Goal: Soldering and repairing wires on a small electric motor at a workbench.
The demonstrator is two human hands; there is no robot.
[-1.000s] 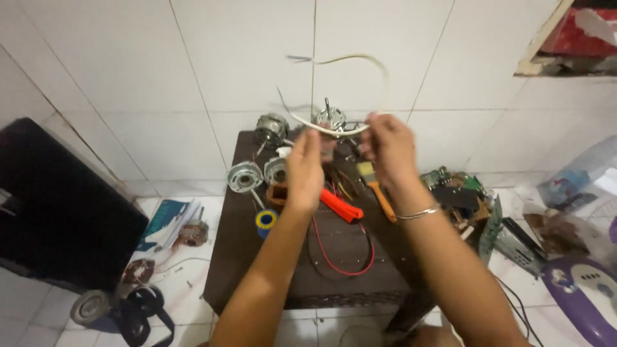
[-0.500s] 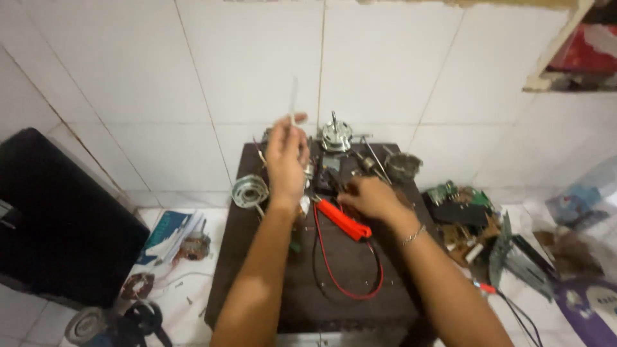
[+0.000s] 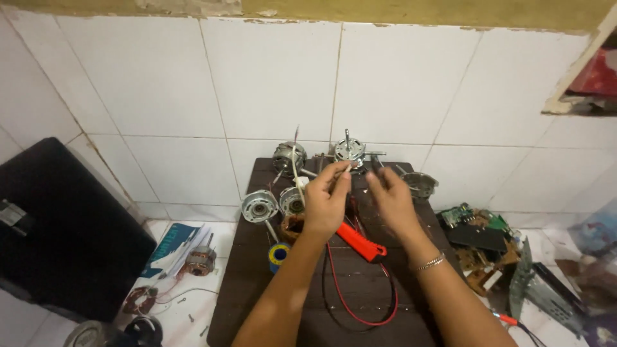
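Both hands are raised over the far half of a small dark table (image 3: 360,302), near its back edge by the tiled wall. The left hand (image 3: 326,204) has thumb and forefinger pinched on a thin pale wire (image 3: 295,168), which runs up and to the left from the fingertips towards the far left corner. The right hand (image 3: 393,204) sits just beside it, a little apart, fingers loosely curled; whether it grips anything cannot be told.

Just beyond the fingertips, at the back edge, stands a motor (image 3: 349,151) with its shaft upright. Left of the left hand lie more motor parts (image 3: 259,207). Below the hands, mid-table, rests a red tool (image 3: 361,243), with a red lead (image 3: 369,308) looping towards the near edge. A solder reel (image 3: 278,255) sits at the left edge.
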